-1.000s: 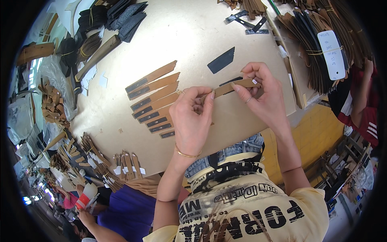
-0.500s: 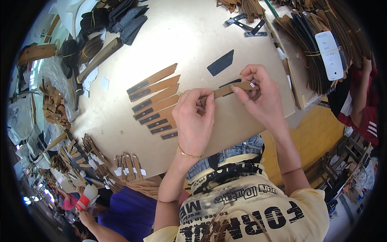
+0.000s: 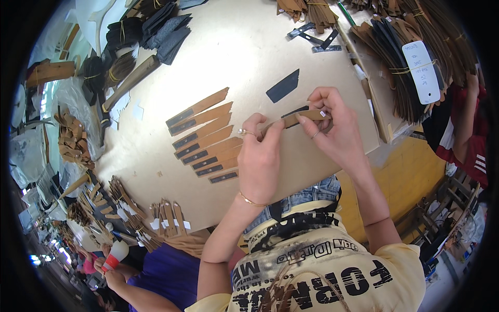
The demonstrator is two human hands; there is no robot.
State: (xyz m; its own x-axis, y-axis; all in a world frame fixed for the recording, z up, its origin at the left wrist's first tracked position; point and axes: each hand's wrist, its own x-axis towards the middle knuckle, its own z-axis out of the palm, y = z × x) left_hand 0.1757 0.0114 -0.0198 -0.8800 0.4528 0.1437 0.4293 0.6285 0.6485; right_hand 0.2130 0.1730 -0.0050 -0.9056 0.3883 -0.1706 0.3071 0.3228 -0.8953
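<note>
Both my hands hold one tan leather strip just above the beige worktable. My left hand pinches its near end, a ring on one finger. My right hand grips the far end, where a small white tag shows. A dark strip peeks out under the tan one. To the left, several tan strips with dark ends lie side by side in a fanned row. A single dark blue piece lies flat on the table beyond my hands.
Bundles of tan and dark strips with a white label are stacked at the right. Dark pieces pile up at the far left. Tagged tan bundles line the near edge. Another person in purple is at lower left, one in red at right.
My hands stay together on the same strip, with only slight finger shifts along it. The row of strips on the table is unchanged.
</note>
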